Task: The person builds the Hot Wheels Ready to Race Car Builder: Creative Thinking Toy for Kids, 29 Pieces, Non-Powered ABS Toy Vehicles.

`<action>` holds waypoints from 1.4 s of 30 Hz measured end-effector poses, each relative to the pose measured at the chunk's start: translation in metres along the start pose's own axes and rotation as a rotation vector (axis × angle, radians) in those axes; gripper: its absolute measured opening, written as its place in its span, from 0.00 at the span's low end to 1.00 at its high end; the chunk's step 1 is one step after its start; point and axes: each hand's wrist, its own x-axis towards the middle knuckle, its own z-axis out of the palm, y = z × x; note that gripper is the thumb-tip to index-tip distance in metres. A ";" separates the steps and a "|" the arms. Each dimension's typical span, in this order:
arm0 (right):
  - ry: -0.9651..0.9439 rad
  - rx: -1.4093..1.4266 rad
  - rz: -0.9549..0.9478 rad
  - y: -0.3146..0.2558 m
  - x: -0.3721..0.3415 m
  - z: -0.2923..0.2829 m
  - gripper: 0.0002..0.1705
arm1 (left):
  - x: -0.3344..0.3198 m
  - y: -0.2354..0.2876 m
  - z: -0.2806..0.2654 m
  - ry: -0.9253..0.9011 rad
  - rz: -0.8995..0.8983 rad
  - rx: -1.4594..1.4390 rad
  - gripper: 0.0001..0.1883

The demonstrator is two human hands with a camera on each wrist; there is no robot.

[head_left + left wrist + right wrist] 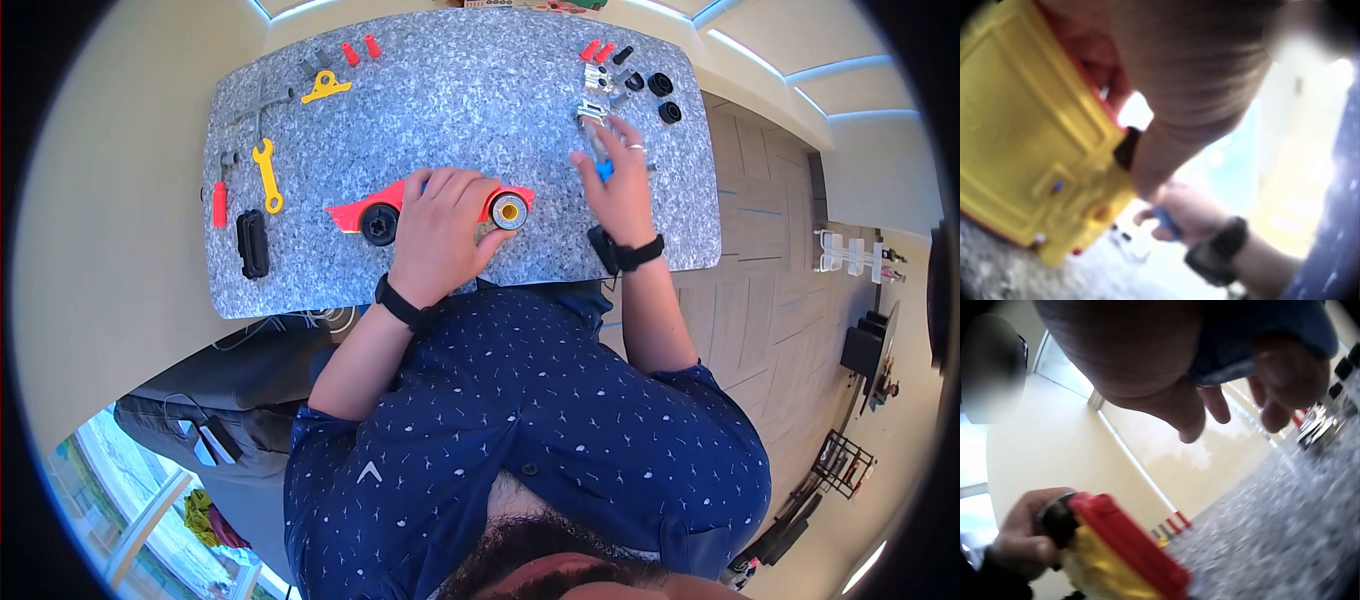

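Observation:
My left hand (440, 232) grips a red toy car (362, 212) from above, near the table's front edge. Its yellow underside (1019, 119) fills much of the left wrist view. One black wheel (380, 225) shows left of the hand; a round wheel with a yellow centre (509, 211) is beside the thumb. My right hand (622, 195) reaches over the right side, its fingertips close to a silver toy engine part (592, 112). Curled fingers hold a blue object (1235, 347) against the palm; the hand hides most of it, and I cannot tell its kind.
Black wheels (659, 84), red pegs (590, 50) and another silver part (598, 78) lie at the back right. Along the left are a yellow wrench (266, 177), a red-handled screwdriver (220, 202), a grey cross-shaped tool (262, 108), a yellow piece (326, 88) and a black part (252, 244).

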 end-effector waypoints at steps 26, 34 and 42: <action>-0.605 0.974 0.340 -0.082 -0.012 -0.046 0.14 | 0.003 0.003 0.011 0.035 -0.060 0.095 0.25; -0.371 0.548 0.196 -0.084 -0.028 -0.016 0.14 | 0.002 0.007 0.010 0.044 -0.080 0.099 0.24; -0.357 0.562 0.251 -0.071 -0.027 -0.048 0.28 | 0.004 0.006 0.006 -0.029 -0.143 0.134 0.24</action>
